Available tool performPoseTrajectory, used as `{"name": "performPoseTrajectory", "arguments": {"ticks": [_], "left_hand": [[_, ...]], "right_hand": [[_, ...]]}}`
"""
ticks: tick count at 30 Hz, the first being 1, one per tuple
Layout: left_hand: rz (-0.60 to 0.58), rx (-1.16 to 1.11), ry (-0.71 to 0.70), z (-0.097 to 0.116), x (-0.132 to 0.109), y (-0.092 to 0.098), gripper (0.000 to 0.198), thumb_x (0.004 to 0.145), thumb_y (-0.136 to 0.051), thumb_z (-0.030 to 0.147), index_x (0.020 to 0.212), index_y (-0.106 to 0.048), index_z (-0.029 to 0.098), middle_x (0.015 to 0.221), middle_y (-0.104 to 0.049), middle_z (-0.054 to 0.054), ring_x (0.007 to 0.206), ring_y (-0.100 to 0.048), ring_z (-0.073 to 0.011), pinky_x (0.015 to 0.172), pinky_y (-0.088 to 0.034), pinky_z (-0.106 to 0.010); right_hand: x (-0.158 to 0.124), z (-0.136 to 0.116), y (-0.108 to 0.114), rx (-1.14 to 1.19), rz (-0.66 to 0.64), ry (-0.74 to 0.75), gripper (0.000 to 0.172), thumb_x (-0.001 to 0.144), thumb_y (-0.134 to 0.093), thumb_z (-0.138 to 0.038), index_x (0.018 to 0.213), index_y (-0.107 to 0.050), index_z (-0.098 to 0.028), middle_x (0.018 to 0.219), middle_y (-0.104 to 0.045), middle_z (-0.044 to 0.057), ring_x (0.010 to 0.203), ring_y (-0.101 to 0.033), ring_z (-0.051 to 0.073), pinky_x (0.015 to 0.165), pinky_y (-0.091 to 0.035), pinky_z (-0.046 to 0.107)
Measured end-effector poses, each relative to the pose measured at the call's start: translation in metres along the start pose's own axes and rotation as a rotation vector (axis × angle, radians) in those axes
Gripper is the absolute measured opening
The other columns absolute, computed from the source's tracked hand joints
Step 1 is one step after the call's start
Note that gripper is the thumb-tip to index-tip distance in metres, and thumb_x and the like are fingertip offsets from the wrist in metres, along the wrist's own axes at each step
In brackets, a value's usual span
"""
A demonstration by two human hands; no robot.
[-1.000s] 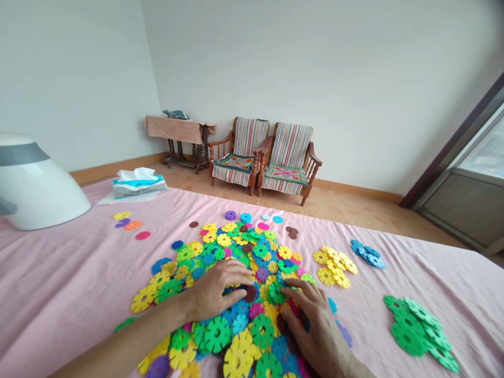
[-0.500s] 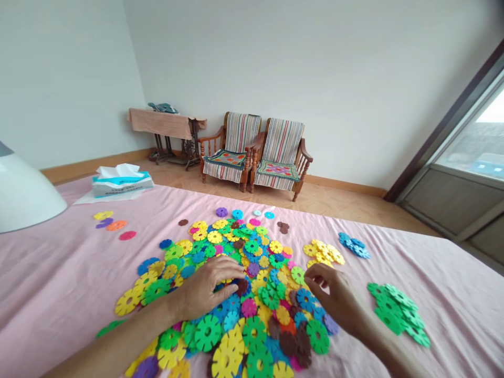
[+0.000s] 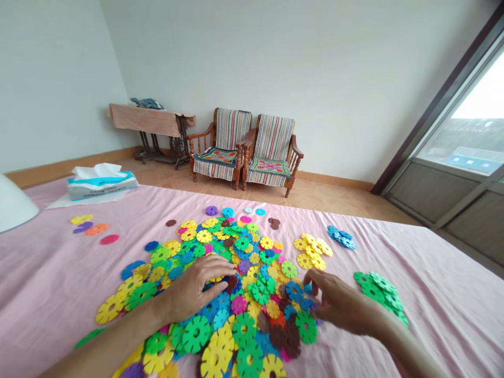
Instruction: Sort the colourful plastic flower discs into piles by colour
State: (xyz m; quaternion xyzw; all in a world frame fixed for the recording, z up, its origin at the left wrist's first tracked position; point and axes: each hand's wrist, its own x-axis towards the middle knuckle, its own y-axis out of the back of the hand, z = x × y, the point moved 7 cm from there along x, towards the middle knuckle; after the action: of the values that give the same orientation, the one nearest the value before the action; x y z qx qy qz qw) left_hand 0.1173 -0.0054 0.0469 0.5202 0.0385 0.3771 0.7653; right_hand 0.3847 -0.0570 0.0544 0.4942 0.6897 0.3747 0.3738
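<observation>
A big mixed pile of coloured snowflake discs (image 3: 220, 273) lies on the pink cloth (image 3: 59, 283). My left hand (image 3: 197, 286) rests flat on the pile, fingers stretched out toward a brown disc (image 3: 231, 282). My right hand (image 3: 340, 304) hovers at the pile's right edge, fingers curled loosely; whether they pinch a disc is hidden. To its right lies a sorted green heap (image 3: 380, 294). Farther back sit a yellow heap (image 3: 313, 249) and a small blue heap (image 3: 340, 237).
A tissue box (image 3: 100, 181) stands at the back left, with a few loose discs (image 3: 92, 229) near it. A white rounded appliance (image 3: 13, 205) shows at the left edge. Two wooden armchairs (image 3: 244, 152) and a covered table (image 3: 149, 121) stand by the far wall.
My right hand lifted off the pile and moved right toward the green heap. The view swung right, shifting everything leftward. My left hand stayed on the pile.
</observation>
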Motion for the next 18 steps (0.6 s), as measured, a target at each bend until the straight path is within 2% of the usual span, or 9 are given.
{"name": "performPoseTrajectory", "arguments": {"ticks": [4, 7, 12, 14, 18], "left_hand": [[-0.014, 0.012, 0.007, -0.001, -0.001, -0.001, 0.027, 0.092, -0.052, 0.030, 0.117, -0.063, 0.027, 0.117, -0.067, -0.004, 0.113, -0.056, -0.0221, 0.100, -0.044, -0.041], [-0.014, 0.009, 0.004, 0.000, -0.001, -0.001, 0.027, 0.092, -0.052, 0.030, 0.116, -0.064, 0.027, 0.116, -0.067, -0.004, 0.113, -0.057, -0.0224, 0.100, -0.044, -0.042], [0.009, -0.008, -0.005, 0.001, -0.001, 0.001, 0.027, 0.092, -0.052, 0.029, 0.116, -0.064, 0.027, 0.115, -0.067, -0.004, 0.111, -0.057, -0.0223, 0.099, -0.045, -0.041], [0.012, -0.013, -0.006, 0.001, -0.001, 0.002, 0.027, 0.092, -0.052, 0.029, 0.116, -0.064, 0.027, 0.115, -0.068, -0.004, 0.111, -0.058, -0.0225, 0.098, -0.045, -0.041], [0.000, -0.002, -0.003, 0.002, 0.000, 0.001, 0.027, 0.092, -0.052, 0.029, 0.115, -0.064, 0.027, 0.115, -0.068, -0.004, 0.111, -0.058, -0.0228, 0.098, -0.045, -0.042]], "right_hand": [[-0.002, -0.022, -0.008, 0.166, -0.055, 0.128, 0.036, 0.066, -0.056, -0.005, 0.098, -0.060, -0.023, 0.089, -0.063, 0.000, 0.076, -0.059, 0.013, 0.067, -0.046, 0.023], [-0.001, -0.035, -0.011, 0.285, -0.105, 0.204, 0.030, 0.074, -0.052, -0.008, 0.098, -0.061, -0.024, 0.092, -0.063, 0.000, 0.076, -0.059, 0.011, 0.068, -0.047, 0.022], [0.008, -0.027, -0.006, 0.218, 0.084, 0.148, 0.015, 0.080, -0.050, -0.015, 0.087, -0.063, -0.020, 0.077, -0.062, 0.000, 0.069, -0.056, 0.013, 0.063, -0.045, 0.024], [0.010, -0.026, -0.009, 0.210, 0.116, 0.140, 0.014, 0.081, -0.051, -0.016, 0.084, -0.064, -0.020, 0.075, -0.061, 0.000, 0.068, -0.056, 0.013, 0.062, -0.045, 0.025], [0.008, -0.042, -0.018, 0.252, 0.131, 0.240, 0.026, 0.081, -0.048, -0.011, 0.101, -0.062, -0.021, 0.091, -0.061, 0.004, 0.081, -0.058, 0.014, 0.072, -0.047, 0.027]]}}
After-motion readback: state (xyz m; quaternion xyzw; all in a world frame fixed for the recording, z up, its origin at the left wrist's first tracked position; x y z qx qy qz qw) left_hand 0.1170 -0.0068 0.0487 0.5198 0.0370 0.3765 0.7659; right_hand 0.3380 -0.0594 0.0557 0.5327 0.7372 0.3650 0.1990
